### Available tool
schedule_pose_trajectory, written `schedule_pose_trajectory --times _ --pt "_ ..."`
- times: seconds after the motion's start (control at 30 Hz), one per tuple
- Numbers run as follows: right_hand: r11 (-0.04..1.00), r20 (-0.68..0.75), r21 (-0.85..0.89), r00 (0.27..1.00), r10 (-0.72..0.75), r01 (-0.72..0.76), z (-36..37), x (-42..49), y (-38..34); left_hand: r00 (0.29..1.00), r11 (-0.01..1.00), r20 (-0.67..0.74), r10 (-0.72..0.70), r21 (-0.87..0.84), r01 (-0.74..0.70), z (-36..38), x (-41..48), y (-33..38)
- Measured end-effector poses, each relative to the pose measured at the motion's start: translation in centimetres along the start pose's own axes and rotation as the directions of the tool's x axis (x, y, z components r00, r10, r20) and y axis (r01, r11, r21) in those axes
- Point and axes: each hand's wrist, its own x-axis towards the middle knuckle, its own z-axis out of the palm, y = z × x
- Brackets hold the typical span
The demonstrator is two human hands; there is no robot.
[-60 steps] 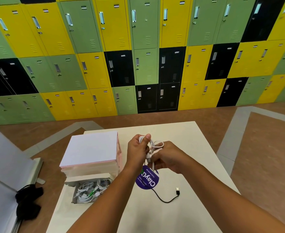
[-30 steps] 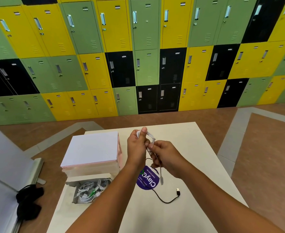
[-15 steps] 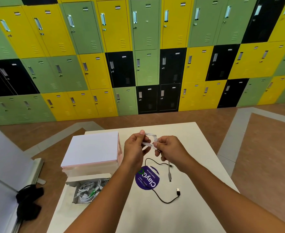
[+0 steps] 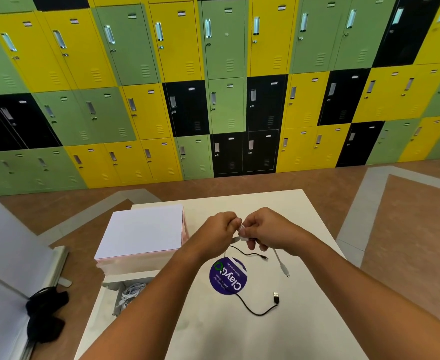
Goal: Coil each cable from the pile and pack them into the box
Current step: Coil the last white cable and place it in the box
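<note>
A thin white cable (image 4: 280, 261) between my hands
Left hand (image 4: 220, 229) and right hand (image 4: 267, 229) both pinch it, its plug hanging below the right one

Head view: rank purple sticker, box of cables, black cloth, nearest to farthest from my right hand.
1. purple sticker, on the table just below the right hand.
2. box of cables, table's left edge.
3. black cloth, far left, off the table.

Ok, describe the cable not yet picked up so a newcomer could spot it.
On the white table, find the round purple sticker near the middle. The black cable lies flat beside it, curling to a USB plug. Unlike the white cable pinched between left hand and right hand, it is black.
</note>
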Motion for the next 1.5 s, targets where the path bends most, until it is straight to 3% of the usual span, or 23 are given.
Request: schedule_pose_trajectory --times 0.2,0.33,0.5,0.63,0.7,0.83,1.03,1.2,1.33,1.4,1.5 --pt "0.999 -0.017 0.032 1.0 -0.006 0.006 0.0 0.2 0.6 0.999 0.996 -0.044 0.011 -0.093 -0.015 0.4 -0.1 -0.7" --pt "1.0 -0.111 0.029 0.994 0.01 -0.007 0.4 0.5 1.5 0.997 0.993 -0.075 -0.011 -0.122 0.001 0.8 -0.5 -1.3" --pt "0.98 -0.072 0.196 0.997 -0.028 0.041 0.0 0.7 2.4 0.996 0.982 -0.086 -0.03 -0.186 0.013 0.9 -0.9 -1.6" --pt "0.879 0.0 0.477 1.0 0.009 -0.008 -0.1 0.8 2.8 0.997 0.967 -0.06 -0.058 -0.252 0.041 0.8 -0.9 -2.1" --pt "0.853 0.012 0.522 1.0 0.0 -0.007 -0.2 0.9 3.1 0.995 0.953 -0.046 -0.083 -0.296 0.066 0.9 -0.9 -2.1" --pt "0.889 -0.066 0.446 0.995 -0.077 0.098 -0.1 1.1 3.6 0.995 0.892 -0.013 -0.102 -0.445 0.086 1.1 -0.9 -2.0" --pt "0.888 -0.195 0.419 0.974 -0.114 0.188 1.2 0.9 4.2 0.985 0.709 -0.013 -0.17 -0.696 0.113 1.0 -0.5 -1.3" --pt "0.976 -0.223 0.183 0.972 -0.071 0.114 1.4 0.9 4.9 0.946 0.566 -0.027 -0.324 -0.806 0.171 0.6 -0.4 -0.8" --pt "0.995 -0.301 0.095 0.954 0.019 0.01 1.7 0.8 5.8 0.949 0.59 -0.04 -0.312 -0.791 0.161 0.5 -0.5 -0.6" --pt "0.991 -0.367 0.132 0.929 0.057 -0.008 1.8 0.9 5.9 0.949 0.59 -0.045 -0.313 -0.792 0.158 0.8 -0.4 -0.7" --pt "0.898 -0.353 0.435 0.929 0.107 0.062 1.8 0.9 5.1 0.947 0.592 -0.065 -0.313 -0.793 0.142 1.4 -0.3 -0.9"
